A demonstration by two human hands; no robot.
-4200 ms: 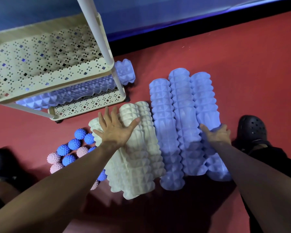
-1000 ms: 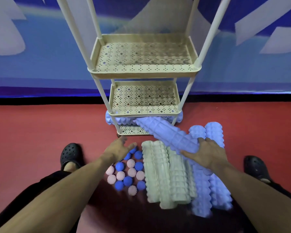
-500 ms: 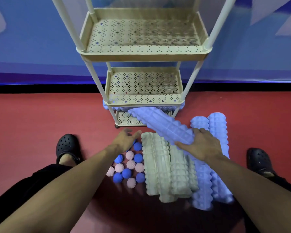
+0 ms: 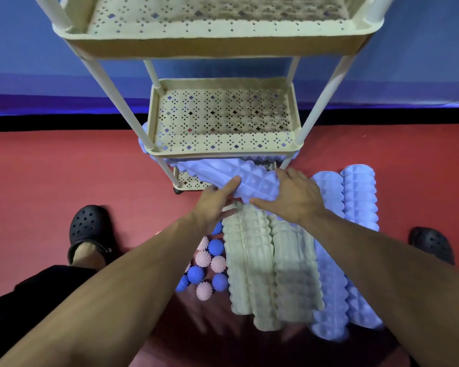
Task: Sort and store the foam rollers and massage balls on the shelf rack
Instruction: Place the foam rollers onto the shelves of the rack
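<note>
Both hands hold one blue foam roller: the left hand has its grip round the near end from below with the thumb on top, and the right hand clasps it from the right. The roller's far end pokes under the middle tier of the cream shelf rack. On the red floor below lie cream rollers, two blue rollers and blue and pink massage balls.

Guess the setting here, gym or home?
Probably a gym or fitness studio: red floor, ridged foam rollers and spiky massage balls lying on it, beside a perforated shelf rack against a blue wall.
</note>
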